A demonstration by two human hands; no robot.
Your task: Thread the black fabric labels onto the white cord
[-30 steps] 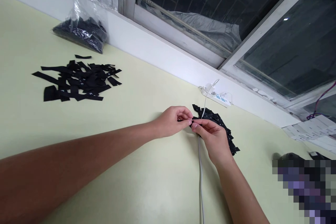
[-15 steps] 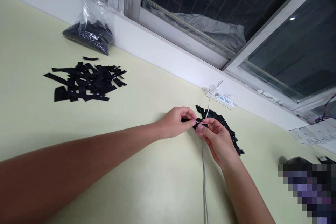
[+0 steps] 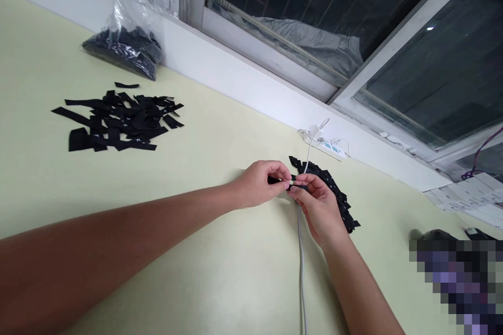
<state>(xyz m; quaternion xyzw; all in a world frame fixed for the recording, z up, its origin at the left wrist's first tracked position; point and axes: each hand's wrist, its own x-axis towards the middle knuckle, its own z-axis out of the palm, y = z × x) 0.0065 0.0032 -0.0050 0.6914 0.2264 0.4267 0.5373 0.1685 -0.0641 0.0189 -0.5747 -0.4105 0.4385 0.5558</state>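
Note:
My left hand [image 3: 264, 183] pinches one end of a short black fabric strip [image 3: 274, 180] between thumb and fingers. Close against it, my right hand [image 3: 316, 201] is closed on the strip's other end, fingertips nearly touching the left ones. A small pale gap shows between the two pinches. Most of the strip is covered by my fingers. Just beyond my right hand lies a pile of overlapping black strips [image 3: 330, 184] on the pale yellow-green table [image 3: 220, 267]. Farther left is a loose heap of black strips [image 3: 126, 123], some with small white marks.
A clear plastic bag [image 3: 123, 36] of black pieces stands at the back left against the white ledge. A white power strip [image 3: 326, 145] lies by the wall; its grey cable [image 3: 301, 267] runs beneath my hands. White boxes [image 3: 467, 193] and a blurred-out patch are at the right.
The view has shifted slightly, so everything sits a little farther left. Both hands keep their pinch on the strip; a pale gap now shows between the fingertips.

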